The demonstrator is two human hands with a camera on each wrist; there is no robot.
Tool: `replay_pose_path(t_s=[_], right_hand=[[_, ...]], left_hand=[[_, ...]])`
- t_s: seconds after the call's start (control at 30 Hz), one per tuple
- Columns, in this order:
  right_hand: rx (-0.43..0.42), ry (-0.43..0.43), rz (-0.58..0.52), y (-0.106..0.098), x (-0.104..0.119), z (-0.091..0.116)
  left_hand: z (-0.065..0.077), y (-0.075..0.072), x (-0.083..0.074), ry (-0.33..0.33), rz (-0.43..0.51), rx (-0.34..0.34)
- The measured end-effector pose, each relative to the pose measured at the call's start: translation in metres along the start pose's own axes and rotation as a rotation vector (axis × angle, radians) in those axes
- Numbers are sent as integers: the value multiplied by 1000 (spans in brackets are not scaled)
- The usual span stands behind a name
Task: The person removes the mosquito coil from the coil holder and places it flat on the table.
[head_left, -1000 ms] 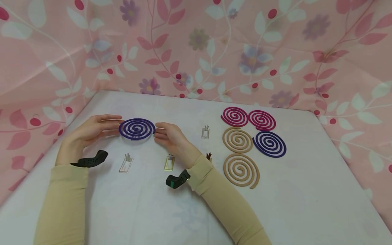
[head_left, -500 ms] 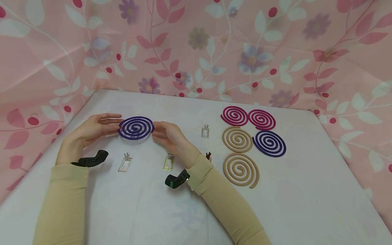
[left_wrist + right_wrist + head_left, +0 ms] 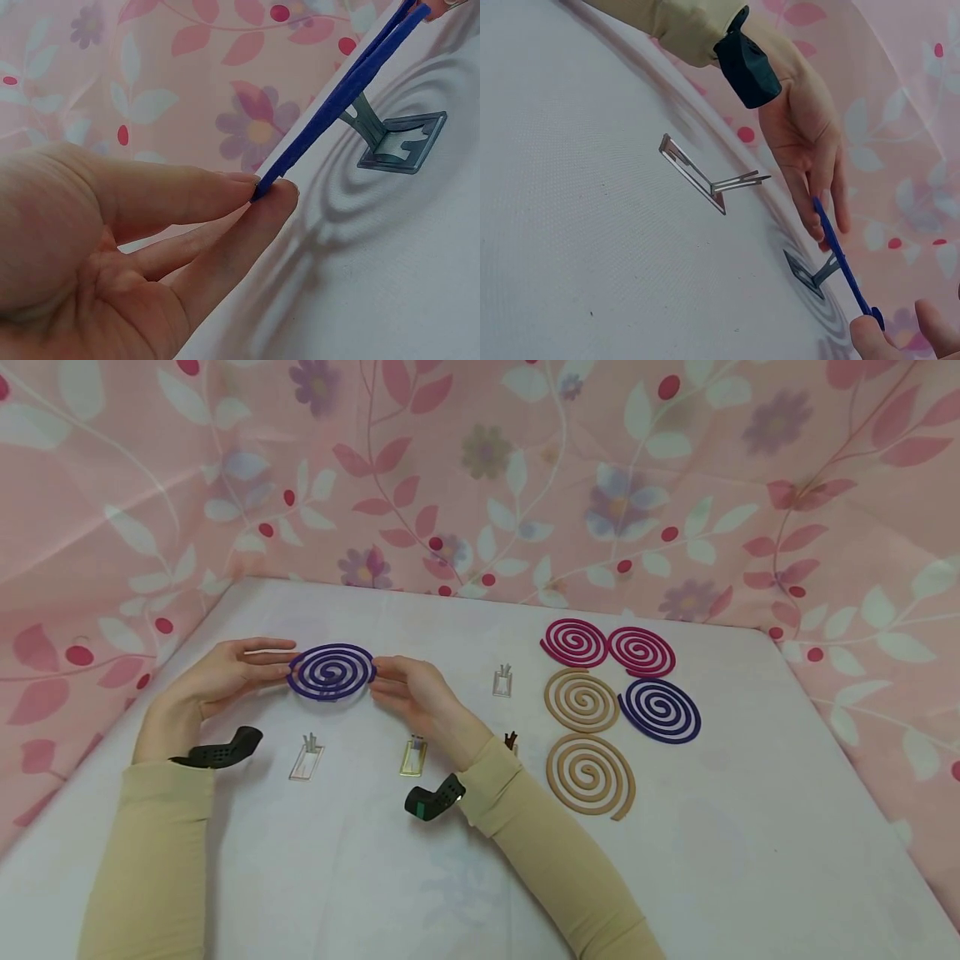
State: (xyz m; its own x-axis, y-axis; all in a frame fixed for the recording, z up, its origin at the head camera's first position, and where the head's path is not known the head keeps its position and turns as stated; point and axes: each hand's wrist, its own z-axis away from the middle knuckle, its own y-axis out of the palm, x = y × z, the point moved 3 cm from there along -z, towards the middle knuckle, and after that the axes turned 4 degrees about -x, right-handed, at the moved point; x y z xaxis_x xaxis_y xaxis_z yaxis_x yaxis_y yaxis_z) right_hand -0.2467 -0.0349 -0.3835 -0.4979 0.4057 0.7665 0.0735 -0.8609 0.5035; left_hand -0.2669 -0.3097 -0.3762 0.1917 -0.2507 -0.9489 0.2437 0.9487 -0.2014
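A blue-purple mosquito coil [image 3: 332, 673] is raised off the white table between both hands. My left hand [image 3: 225, 677] pinches its left edge; in the left wrist view, thumb and fingertips [image 3: 276, 199] meet at the rim. The right hand [image 3: 422, 689] holds the opposite edge, its fingers partly cut off in the right wrist view. Beneath the coil stands a metal coil stand [image 3: 366, 124], whose upright prong reaches the coil's underside. Whether the prong enters the spiral cannot be seen. The coil lies tilted slightly, its shadow on the cloth below.
Nearer stand a silver stand [image 3: 311, 744], a gold stand [image 3: 417, 744] and a brown stand [image 3: 511, 741] partly behind the right sleeve. Another silver stand [image 3: 506, 670] is right of the hands. Farther right lie pink coils [image 3: 574, 643], tan coils [image 3: 590, 774] and a dark blue coil [image 3: 660, 711].
The held coil has shifted slightly left and back, and the right hand has followed with it. The left hand has barely moved. Other stands and coils stay put.
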Motion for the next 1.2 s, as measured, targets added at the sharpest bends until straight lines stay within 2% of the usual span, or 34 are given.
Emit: replay_pose_path(t_s=[0.33,0.57,0.9,1.2], right_hand=[[16,-3,-20,-1,3,4],[13,-22,-13,0,5,4],[-64,-85,-27,-2,8,2],[-64,-104,-31,-1,9,4]], left_hand=[[2,0,-4,-36,-176,-42],[4,0,-8,-22,-165,-56],[5,6,-18,-28,-200,-53],[7,9,-22,5,-173,-53]])
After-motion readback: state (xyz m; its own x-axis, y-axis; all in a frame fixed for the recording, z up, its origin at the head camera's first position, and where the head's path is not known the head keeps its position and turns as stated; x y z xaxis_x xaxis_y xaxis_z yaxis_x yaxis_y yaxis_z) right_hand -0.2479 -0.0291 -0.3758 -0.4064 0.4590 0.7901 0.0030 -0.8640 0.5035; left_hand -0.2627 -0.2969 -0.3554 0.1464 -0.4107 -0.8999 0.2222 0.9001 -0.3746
